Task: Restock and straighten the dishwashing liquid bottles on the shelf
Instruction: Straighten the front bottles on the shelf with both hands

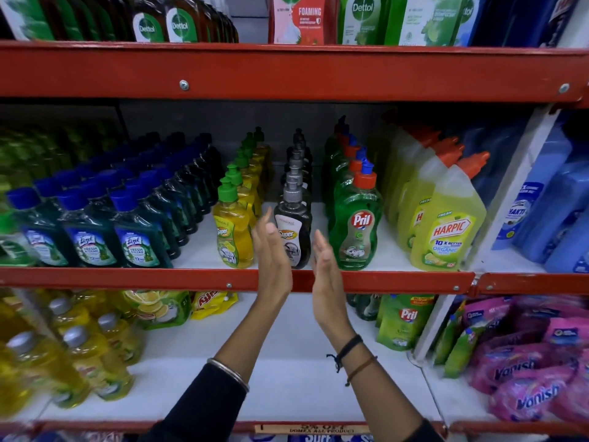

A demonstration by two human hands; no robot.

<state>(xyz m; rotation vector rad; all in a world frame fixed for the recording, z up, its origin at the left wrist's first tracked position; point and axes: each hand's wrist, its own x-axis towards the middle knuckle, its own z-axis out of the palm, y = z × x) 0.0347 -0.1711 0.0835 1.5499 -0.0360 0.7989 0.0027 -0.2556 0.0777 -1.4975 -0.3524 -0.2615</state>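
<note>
Two dark sleeves rise from the bottom edge, the left wrist ringed by a silver bangle [228,374], the right by black and brown cord bracelets [350,352]. Left hand [271,253]: flat, fingers straight and together, palm facing right, gripping nothing, raised in front of the middle shelf's red front rail [127,277], fingertips overlapping the left edge of the front dark bottle. Right hand [325,266]: flat, fingers extended, palm facing left, empty, just right of that bottle's base. Dark "Super" dishwashing bottle [293,231]: grey pump top, upright at the front of the middle shelf, between the two palms, heading a single-file row running to the back. Yellow "Super" bottle [232,231]: green cap, upright, just left of the left hand, also leading a row. Green Pril bottle [357,228]: red cap, blue nozzle, upright, right of the right hand, front of its row. Harpic bottles [446,231]: yellow-green, orange caps, further right. Lizol bottles [92,231]: dark green, blue caps, several rows at left. Dettol bottles [178,23]: upper shelf. Pink Vanish pouches [526,378]: lower shelf, right. Green Pril refill pouches [404,320]: lower shelf, below the Pril row.
</note>
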